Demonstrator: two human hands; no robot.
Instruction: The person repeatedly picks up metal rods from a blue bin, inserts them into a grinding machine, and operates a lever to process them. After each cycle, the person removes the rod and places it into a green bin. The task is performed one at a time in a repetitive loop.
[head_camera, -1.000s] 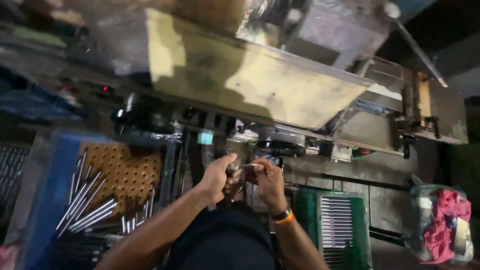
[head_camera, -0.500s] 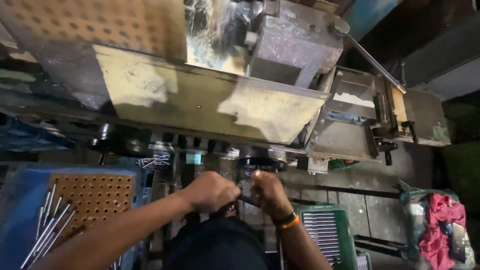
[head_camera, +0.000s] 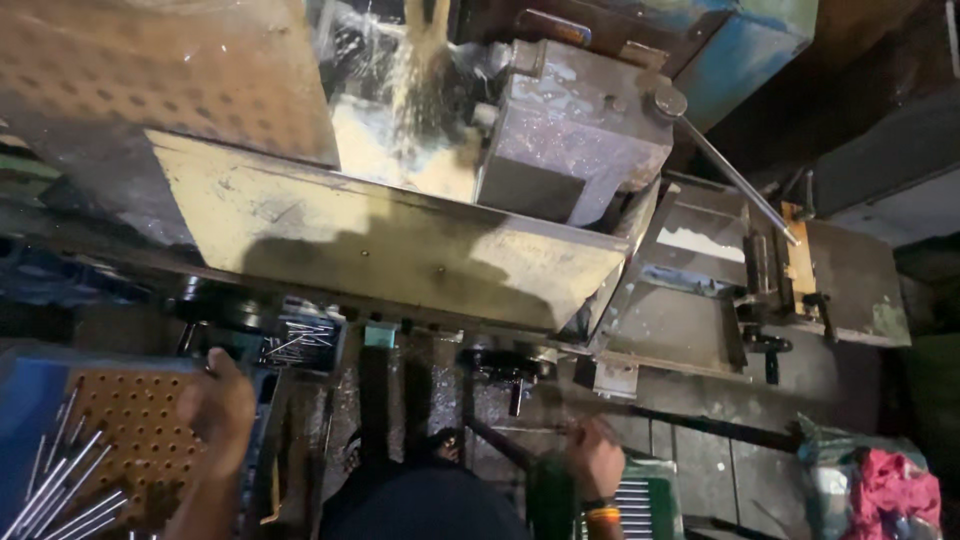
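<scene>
Left hand (head_camera: 218, 408) low at near left, over the right edge of an orange perforated board (head_camera: 128, 420). Fingers curled loosely; blurred, so cannot tell whether it holds anything. Thin metal rods (head_camera: 62, 490) lie fanned on the board to the left of the hand, near but not plainly touching it. The board sits in a blue tray (head_camera: 28, 400).

Right hand (head_camera: 596, 458) near centre-right, also blurred. Fingers bent, grip unclear; cannot tell what, if anything, is in it. An orange band circles the wrist. Just below and right of it, a green tray (head_camera: 655, 500) with a row of rods packed side by side.

Between the hands, a dark machine front with a small black handwheel (head_camera: 498, 365) above the right hand. More loose rods (head_camera: 300, 340) in a small bin above the left hand.

Farther off, a wide stained metal guard (head_camera: 400, 250) spans the machine. Behind it a grey block housing (head_camera: 575, 130), with liquid splashing down at its left. A long lever (head_camera: 735, 180) runs right from the housing. Red rag (head_camera: 890, 495) at near right.
</scene>
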